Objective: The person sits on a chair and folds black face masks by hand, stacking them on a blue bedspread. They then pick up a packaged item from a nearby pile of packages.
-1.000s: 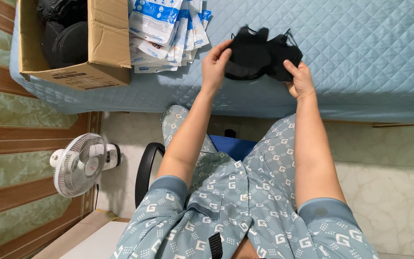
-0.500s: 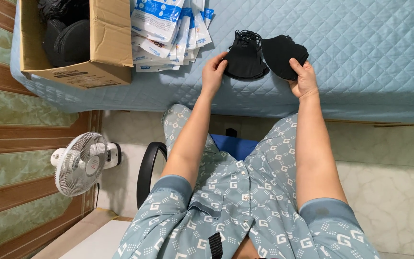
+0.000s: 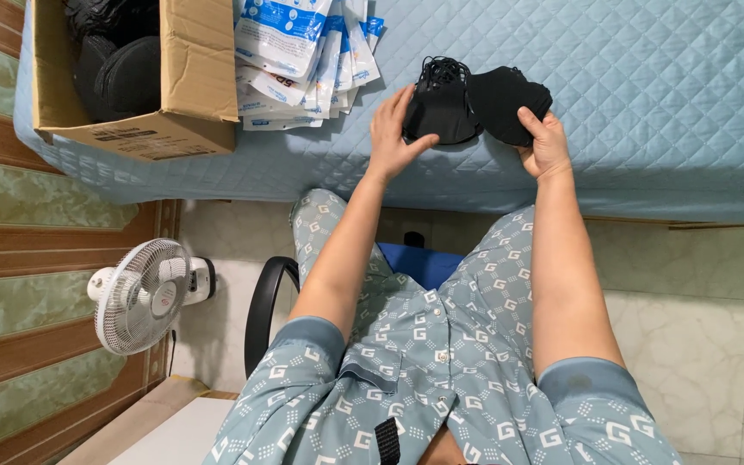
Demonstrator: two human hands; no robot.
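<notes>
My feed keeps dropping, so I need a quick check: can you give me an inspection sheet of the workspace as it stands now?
Surface: light blue quilted bed cover, flat and bare on the right side.
Job's things: two black cupped masks with tangled black straps, side by side at the bed edge.
Clutter: cardboard box holding more black items; fanned pile of white and blue sealed packets beside it.
Hands: left hand grips the left mask; right hand grips the right mask.
Cables: a thin dark cord by the fan; its path is unclear.
Surroundings: white electric fan on the tiled floor, black chair frame, wood wall panelling.
</notes>
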